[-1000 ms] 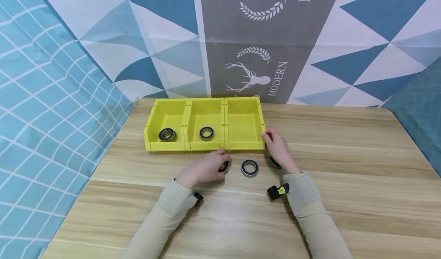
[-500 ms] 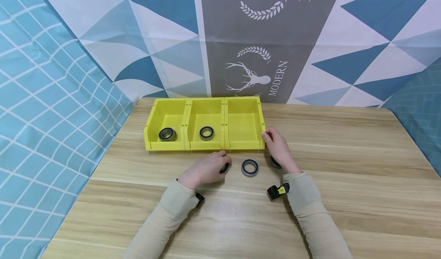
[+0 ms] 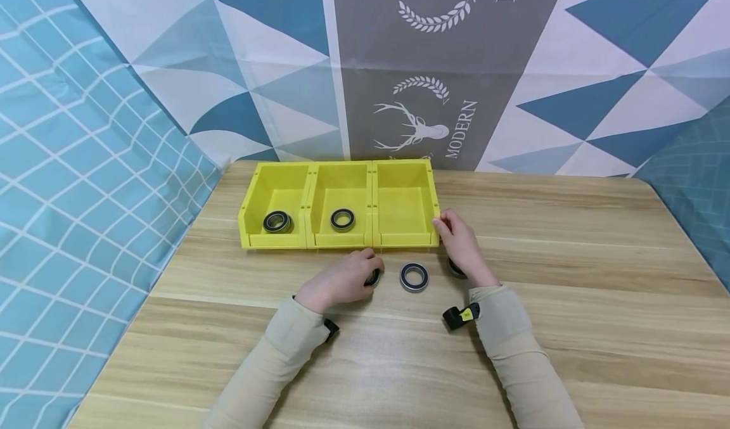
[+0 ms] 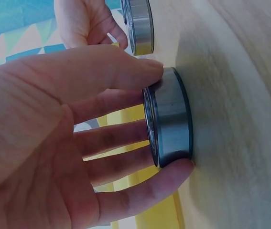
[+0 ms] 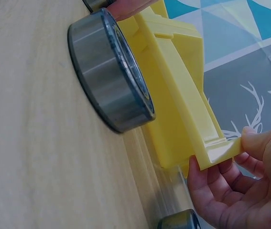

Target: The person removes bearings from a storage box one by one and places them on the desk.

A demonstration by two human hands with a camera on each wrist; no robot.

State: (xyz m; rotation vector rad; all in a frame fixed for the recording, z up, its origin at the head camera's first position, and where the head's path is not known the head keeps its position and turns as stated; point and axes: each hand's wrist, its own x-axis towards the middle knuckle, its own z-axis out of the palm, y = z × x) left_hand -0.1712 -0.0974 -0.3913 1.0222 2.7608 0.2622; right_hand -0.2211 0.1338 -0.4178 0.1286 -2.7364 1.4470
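Note:
My left hand [image 3: 342, 280] grips a ball bearing [image 4: 171, 119] on the table, thumb on one side and fingers curled round the other. My right hand [image 3: 462, 245] pinches the front right corner of the right yellow bin [image 5: 185, 105], thumb over the rim and fingers beneath. Between the hands a second bearing [image 3: 414, 277] lies flat on the table. A third bearing [image 3: 456, 268] lies partly hidden under the right hand. Inside the middle bin [image 3: 339, 241] is one bearing [image 3: 343, 220]; stacked bearings [image 3: 277, 222] sit in the left bin [image 3: 277, 242].
The three yellow bins stand joined in a row on the wooden table [image 3: 570, 277]. Behind them hangs a patterned cloth [image 3: 422, 49], with a blue gridded cloth [image 3: 68, 194] at the left. A black wrist camera [image 3: 454, 319] sits by the right cuff.

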